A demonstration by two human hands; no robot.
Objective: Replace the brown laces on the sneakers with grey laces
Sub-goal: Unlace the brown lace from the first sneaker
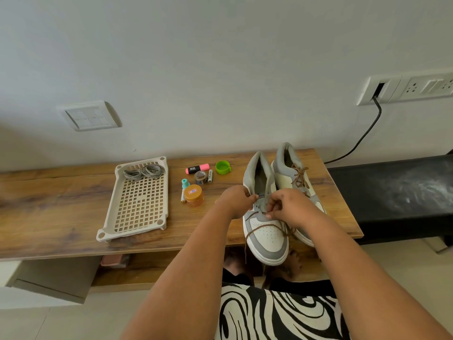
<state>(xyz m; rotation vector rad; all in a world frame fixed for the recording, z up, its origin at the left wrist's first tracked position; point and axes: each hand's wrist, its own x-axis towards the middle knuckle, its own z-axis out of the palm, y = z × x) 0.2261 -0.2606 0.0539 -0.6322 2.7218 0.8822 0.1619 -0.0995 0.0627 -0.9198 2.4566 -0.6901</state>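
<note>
Grey sneakers (282, 200), two, grey laces (143, 171), two

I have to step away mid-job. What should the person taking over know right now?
Left hand holds the near sneaker at its tongue. Right hand pinches the brown lace at the lower eyelets.
Near sneaker: mostly unlaced, loose lace trailing over the toe.
Far sneaker: brown lace intact.
Grey laces: coiled in the tray, untouched.
Left: finish unlacing both, then thread grey.
</note>
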